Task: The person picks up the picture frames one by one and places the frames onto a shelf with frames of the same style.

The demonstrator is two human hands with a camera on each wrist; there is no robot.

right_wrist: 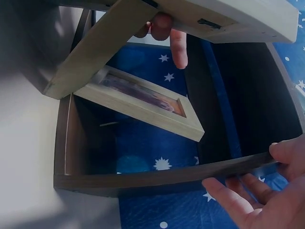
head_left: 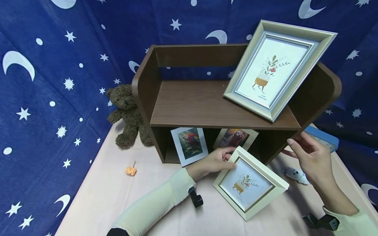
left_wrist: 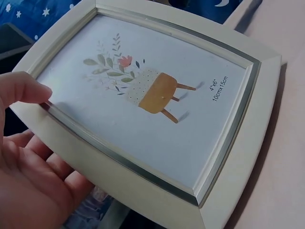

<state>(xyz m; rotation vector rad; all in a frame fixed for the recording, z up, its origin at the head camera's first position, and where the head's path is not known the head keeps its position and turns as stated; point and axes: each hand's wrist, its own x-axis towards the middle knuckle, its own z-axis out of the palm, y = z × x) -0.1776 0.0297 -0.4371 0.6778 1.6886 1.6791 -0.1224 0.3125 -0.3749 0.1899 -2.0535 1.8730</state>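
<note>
My left hand (head_left: 215,161) pinches a cream picture frame (head_left: 249,186) by its upper left edge, thumb on the front and fingers behind. Its picture shows a plant in a footed pot, and it tilts in front of the brown two-tier shelf (head_left: 195,105). In the right wrist view, the frame's back and extended stand (right_wrist: 102,50) show. My right hand (head_left: 316,160) holds the front edge of the shelf's right side panel, with the thumb (right_wrist: 286,149) on one side and fingers on the other. A dog picture frame (head_left: 236,137) leans in the lower tier, partly hidden.
A larger silver-gold frame (head_left: 273,70) leans on the shelf's top tier. A parrot picture (head_left: 190,146) stands lower left. Around the shelf are a brown teddy bear (head_left: 127,113), an orange crocheted trinket (head_left: 131,170), a pale blue plush (head_left: 295,174) and a blue-edged object (head_left: 325,137).
</note>
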